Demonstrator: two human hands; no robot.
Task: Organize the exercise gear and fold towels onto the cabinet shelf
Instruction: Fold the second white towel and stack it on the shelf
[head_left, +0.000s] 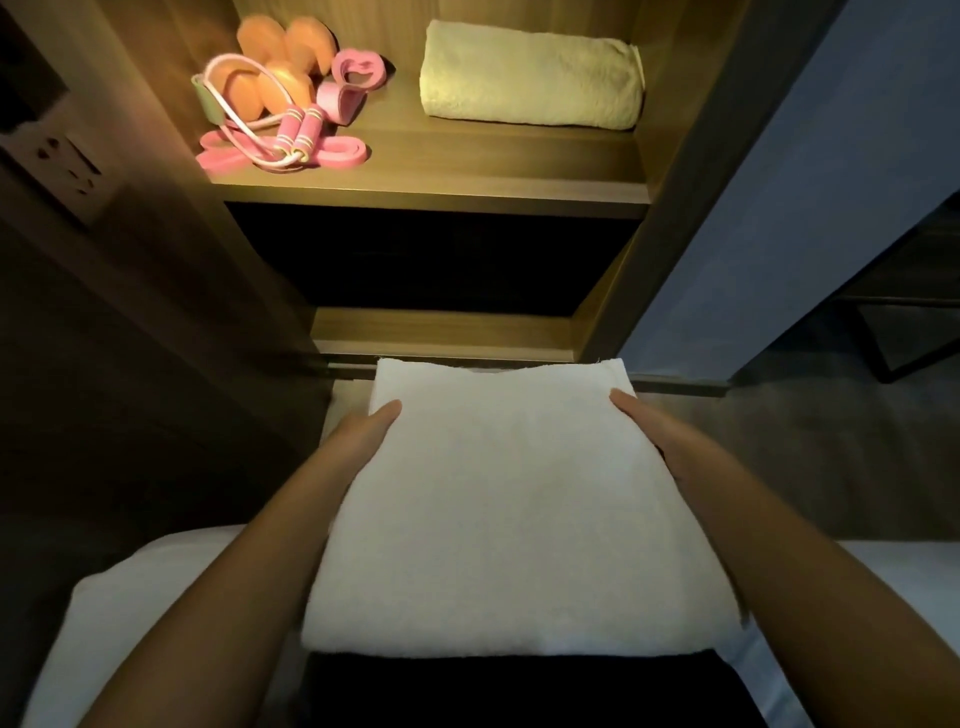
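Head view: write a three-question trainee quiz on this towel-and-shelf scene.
1. True or false: the white towel already lies on the lit shelf.
2. Which side of that shelf holds the yellowish towel? A: left. B: right.
3. Fill in: the left hand and right hand both hold the ____ towel.

Key: 1 false; 2 B; 3 white.
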